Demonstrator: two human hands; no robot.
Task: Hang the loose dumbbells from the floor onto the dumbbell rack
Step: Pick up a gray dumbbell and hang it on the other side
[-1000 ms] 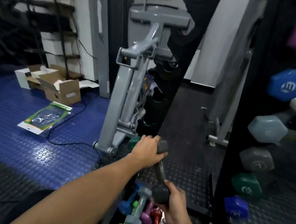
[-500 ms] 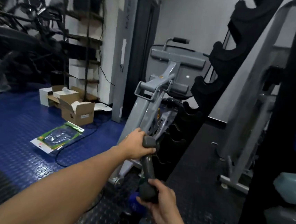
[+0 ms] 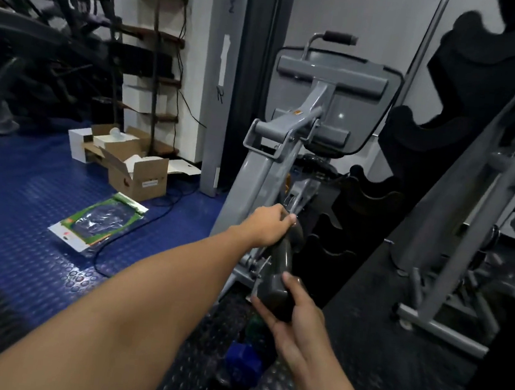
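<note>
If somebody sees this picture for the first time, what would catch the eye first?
At the centre, the left hand and the right hand hold a dark grey dumbbell by its two ends. Just to its right stands the black dumbbell rack with empty notches. On the blue floor at left lies an open cardboard box.

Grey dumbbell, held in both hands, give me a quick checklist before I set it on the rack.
1. Left hand grips the far head: ok.
2. Right hand grips the near head of the grey dumbbell: ok.
3. Empty cradle free on the black rack: ok.
4. Dumbbell level with a cradle: not ok, it points lengthwise at the rack.
5. Blue dumbbell by the feet: cannot tell if clear.
</note>
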